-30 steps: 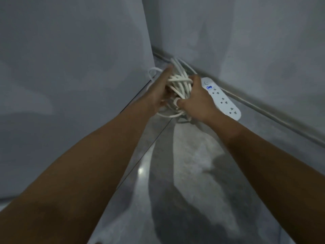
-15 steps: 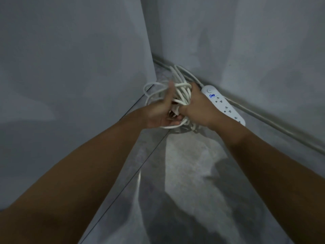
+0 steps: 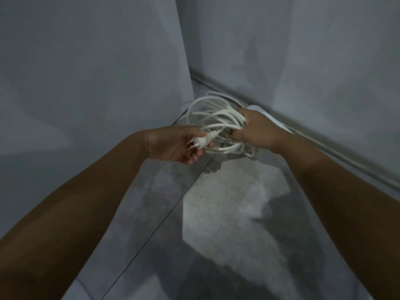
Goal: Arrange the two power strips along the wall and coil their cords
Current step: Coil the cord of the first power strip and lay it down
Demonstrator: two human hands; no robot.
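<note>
The floor (image 3: 227, 213) is mottled grey, with a pale patch in the middle and a thin dark seam (image 3: 170, 213) running diagonally toward the far corner. A white strip (image 3: 256, 108) lies along its right edge beside the skirting (image 3: 337, 152), mostly hidden.

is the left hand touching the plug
Touching. The head view shows the left hand holding the plug between thumb and fingers, with no gap.
</note>
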